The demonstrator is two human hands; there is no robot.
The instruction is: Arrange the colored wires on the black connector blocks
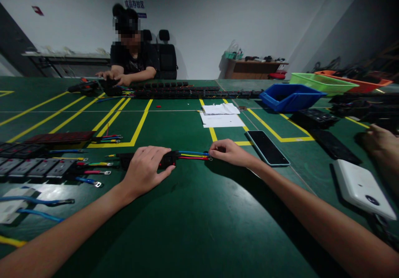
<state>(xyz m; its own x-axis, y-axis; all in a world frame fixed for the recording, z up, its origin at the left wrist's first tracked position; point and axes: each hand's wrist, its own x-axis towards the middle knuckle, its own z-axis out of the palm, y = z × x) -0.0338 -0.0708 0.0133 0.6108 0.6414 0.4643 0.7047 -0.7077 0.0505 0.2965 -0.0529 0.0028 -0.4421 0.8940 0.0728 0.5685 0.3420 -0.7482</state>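
My left hand [146, 170] lies over a short black socket unit [168, 160] on the green table, its fingers and thumb wrapped round the casing and hiding most of it. Blue, yellow and red wires [191, 155] run out of the unit's right end. At their far ends, which carry metal ring lugs, my right hand [228, 151] is closed in a pinch. The fingers partly cover the blue wire's tip. To the left, grey socket strips [40, 168] lie with several lugged wires [96, 172] pointing toward my left wrist.
A phone [268, 148] lies right of my right hand, white papers [222, 115] beyond. Blue [289, 97] and green bins [322, 82] stand at the back right. A white device [363, 188] and another person's hand [385, 147] are far right. A co-worker [132, 57] sits opposite.
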